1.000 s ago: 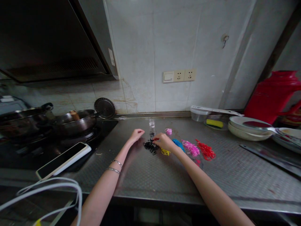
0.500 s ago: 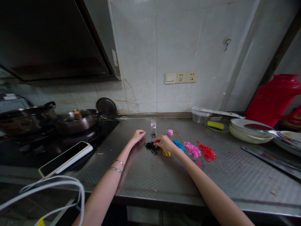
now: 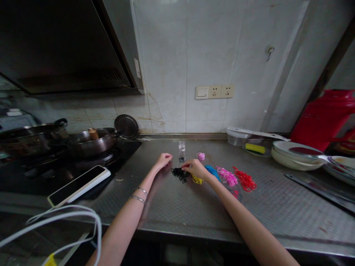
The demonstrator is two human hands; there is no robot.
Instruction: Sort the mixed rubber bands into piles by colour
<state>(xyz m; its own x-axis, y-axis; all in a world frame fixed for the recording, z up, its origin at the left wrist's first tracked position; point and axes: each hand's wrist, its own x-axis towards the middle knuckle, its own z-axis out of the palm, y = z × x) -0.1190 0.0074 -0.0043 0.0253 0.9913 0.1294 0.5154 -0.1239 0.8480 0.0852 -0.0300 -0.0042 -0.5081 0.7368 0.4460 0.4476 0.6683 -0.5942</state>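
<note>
A pile of black rubber bands (image 3: 179, 175) lies on the metal counter. My right hand (image 3: 195, 168) is over its right edge, thumb and fingertips pinched together; whatever is between them is too small to make out. Just behind the pile stands a small clear bottle (image 3: 182, 150) with something dark at its bottom. To the left of the bottle, my left hand (image 3: 163, 160) rests with curled, closed fingers, and its fingertips hide what they may hold. Yellow bands (image 3: 197, 180) are partly under my right hand. Further right lie blue bands (image 3: 213, 172), pink bands (image 3: 227, 176) and red bands (image 3: 245, 180).
A pink bundle (image 3: 200, 156) sits behind my right hand. Pans (image 3: 91, 144) stand on the stove at left, near a white-edged device (image 3: 79, 186) and a white cable (image 3: 91, 214). Bowls (image 3: 294, 159), a yellow sponge (image 3: 255, 148) and a red thermos (image 3: 321, 118) are at right.
The view has shifted very slightly. My right fingertips have moved a little at the edge of the black pile, and my left hand stays in place.
</note>
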